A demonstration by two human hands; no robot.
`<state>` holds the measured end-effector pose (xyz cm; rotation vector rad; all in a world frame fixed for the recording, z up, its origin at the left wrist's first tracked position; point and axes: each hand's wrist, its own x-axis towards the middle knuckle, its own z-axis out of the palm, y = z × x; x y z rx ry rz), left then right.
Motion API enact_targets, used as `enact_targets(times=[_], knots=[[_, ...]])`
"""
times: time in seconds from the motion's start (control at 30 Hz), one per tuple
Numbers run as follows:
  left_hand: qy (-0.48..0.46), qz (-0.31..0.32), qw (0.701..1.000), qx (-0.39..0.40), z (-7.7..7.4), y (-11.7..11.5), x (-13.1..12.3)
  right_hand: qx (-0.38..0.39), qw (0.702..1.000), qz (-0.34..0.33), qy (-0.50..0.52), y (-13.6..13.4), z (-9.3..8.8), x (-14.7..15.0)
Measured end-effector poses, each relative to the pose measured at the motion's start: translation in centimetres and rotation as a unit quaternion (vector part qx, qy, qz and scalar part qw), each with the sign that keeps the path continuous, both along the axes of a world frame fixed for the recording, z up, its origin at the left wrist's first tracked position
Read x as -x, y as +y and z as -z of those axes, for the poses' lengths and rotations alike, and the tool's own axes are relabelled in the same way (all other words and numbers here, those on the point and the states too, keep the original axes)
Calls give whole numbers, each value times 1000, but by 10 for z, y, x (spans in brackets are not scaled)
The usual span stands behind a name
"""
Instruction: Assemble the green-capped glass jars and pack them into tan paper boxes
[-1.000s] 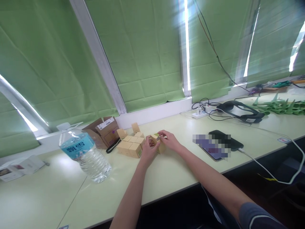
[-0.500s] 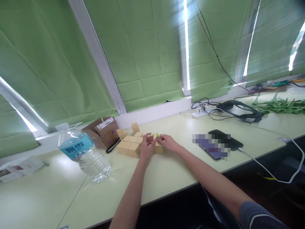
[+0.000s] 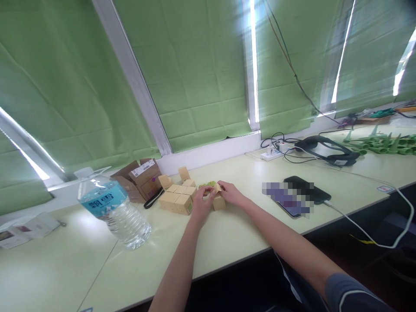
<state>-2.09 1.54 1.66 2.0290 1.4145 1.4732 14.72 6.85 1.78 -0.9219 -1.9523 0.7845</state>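
A small cardboard box (image 3: 219,203) stands on the table between my hands, its flap raised at the top. My left hand (image 3: 203,202) has its thumb and fingers closed at the flap from the left. From the right, my right hand (image 3: 230,193) grips the same box near its top edge, fingers bent and partly hidden. Just behind the hands lie small green round items (image 3: 212,183), too small to make out. Left of my left hand sits a cluster of several small cardboard boxes (image 3: 175,202), two with lids standing up.
A large water bottle (image 3: 113,208) and an opened brown carton (image 3: 143,182) stand to the left. Two phones (image 3: 308,190), a black headset (image 3: 328,151), a power strip (image 3: 271,154) and a pile of green cones (image 3: 386,144) lie to the right.
The box between my hands has shifted slightly right, and its flap now stands up between my fingers. The green items behind it show more. My left hand has lowered a little.
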Motion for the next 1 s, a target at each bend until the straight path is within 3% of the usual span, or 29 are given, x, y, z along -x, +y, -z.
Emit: enact_targets(times=[0.1, 0.33, 0.57, 0.7, 1.0], knots=[[28, 13, 999, -32, -2, -3, -3, 19, 1000, 14, -4, -2, -2, 0], [34, -29, 995, -87, 1, 7, 8, 63, 997, 48, 5, 0, 0, -1], [19, 9, 996, -82, -6, -3, 6, 39, 997, 43, 46, 4, 1, -1], [23, -3, 996, -82, -8, -5, 1, 37, 994, 16, 105, 3, -3, -2], [60, -5, 991, -117, -6, -3, -3, -4, 998, -11, 68, -6, -7, -2]])
